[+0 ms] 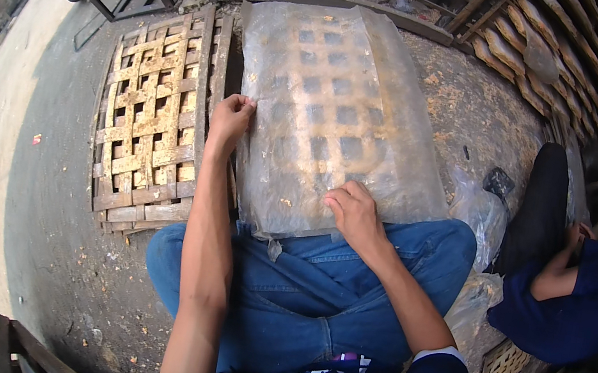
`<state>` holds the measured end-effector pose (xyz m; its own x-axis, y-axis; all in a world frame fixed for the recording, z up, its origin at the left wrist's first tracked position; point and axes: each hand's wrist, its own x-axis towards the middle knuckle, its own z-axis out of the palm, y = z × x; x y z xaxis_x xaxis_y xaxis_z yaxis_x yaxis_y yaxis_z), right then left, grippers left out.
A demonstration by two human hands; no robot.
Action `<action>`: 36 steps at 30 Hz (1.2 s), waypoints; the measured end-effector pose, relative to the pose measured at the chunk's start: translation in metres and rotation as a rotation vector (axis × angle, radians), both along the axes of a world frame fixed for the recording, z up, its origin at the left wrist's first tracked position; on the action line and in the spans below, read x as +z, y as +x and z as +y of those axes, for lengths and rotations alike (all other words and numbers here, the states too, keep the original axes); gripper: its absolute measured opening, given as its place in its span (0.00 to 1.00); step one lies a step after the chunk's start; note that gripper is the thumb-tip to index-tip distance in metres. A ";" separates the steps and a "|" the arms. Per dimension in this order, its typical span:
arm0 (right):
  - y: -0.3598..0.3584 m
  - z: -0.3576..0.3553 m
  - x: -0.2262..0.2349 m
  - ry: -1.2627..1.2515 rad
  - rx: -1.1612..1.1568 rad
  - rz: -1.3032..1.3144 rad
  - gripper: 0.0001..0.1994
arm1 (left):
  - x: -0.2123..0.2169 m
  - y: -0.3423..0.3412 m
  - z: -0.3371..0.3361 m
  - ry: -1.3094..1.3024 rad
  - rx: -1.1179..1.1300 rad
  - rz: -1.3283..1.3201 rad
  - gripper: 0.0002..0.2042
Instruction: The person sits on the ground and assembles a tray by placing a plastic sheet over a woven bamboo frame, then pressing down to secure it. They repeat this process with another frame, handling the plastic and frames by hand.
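A woven bamboo lattice tray covered by a cloudy plastic sheet (336, 106) rests on my crossed legs in blue jeans and reaches out over the ground. My left hand (232, 116) grips the sheet's left edge with curled fingers. Near the sheet's lower edge, my right hand (352, 211) presses flat on the plastic. Pale crumbs cling to the sheet.
A second bare bamboo lattice tray (151, 122) lies on the concrete to my left. More lattice trays (550, 55) lean at the upper right. A person in a dark blue shirt (580, 305) sits at my right, beside clear plastic bags (480, 213). Metal railings stand at the top.
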<state>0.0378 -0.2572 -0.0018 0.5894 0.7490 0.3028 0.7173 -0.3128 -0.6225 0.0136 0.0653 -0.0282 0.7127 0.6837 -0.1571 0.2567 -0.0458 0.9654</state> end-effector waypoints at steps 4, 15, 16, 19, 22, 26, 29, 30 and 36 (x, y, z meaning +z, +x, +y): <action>0.007 -0.008 0.015 0.057 -0.078 0.141 0.04 | -0.004 0.004 0.000 -0.004 -0.039 -0.037 0.07; 0.236 -0.213 0.065 0.231 -0.929 -0.167 0.09 | 0.004 -0.002 0.001 0.054 -0.052 0.003 0.06; 0.262 -0.258 0.065 0.200 -0.991 -0.255 0.09 | 0.004 0.001 -0.003 0.041 -0.065 0.010 0.06; 0.335 -0.387 0.065 -0.021 -1.206 -0.569 0.07 | -0.002 0.006 -0.005 0.042 -0.074 0.010 0.05; 0.376 -0.442 0.072 0.058 -1.487 -0.523 0.09 | -0.003 0.000 0.002 0.152 -0.058 0.033 0.04; 0.390 -0.517 0.000 -0.083 -1.552 -0.529 0.10 | -0.007 0.005 0.005 0.023 -0.060 0.071 0.04; 0.368 -0.476 -0.036 -0.171 -1.377 -0.723 0.13 | 0.003 -0.009 0.004 0.046 -0.019 0.094 0.06; 0.359 -0.465 -0.031 -0.176 -1.317 -0.754 0.14 | 0.000 -0.012 0.002 0.075 0.006 0.099 0.07; 0.299 -0.480 -0.018 -0.346 -1.446 -0.504 0.18 | -0.004 -0.002 -0.001 0.196 -0.053 0.097 0.08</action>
